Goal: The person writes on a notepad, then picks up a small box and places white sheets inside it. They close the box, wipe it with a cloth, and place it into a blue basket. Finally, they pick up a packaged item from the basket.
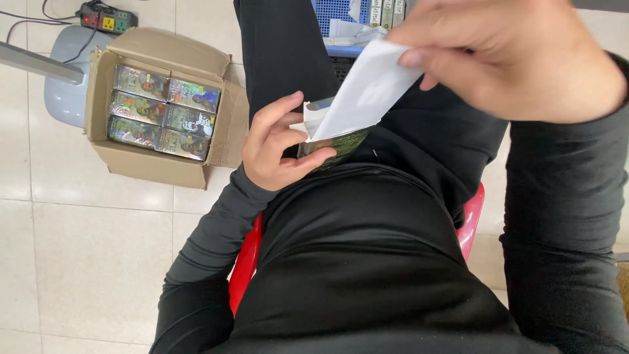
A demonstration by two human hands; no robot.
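My left hand (275,145) grips a small green printed box (335,145) with its top flap open, held over my lap. My right hand (517,56) is above and to the right, pinching a folded white paper sheet (367,92) whose lower end sits in the open mouth of the box. I am seated on a red chair (246,262), wearing black clothes.
An open cardboard carton (164,108) on the tiled floor at left holds several shiny wrapped boxes. A power strip (105,16) with cables lies beyond it. A blue basket (341,19) with papers and small boxes stands ahead of my knees.
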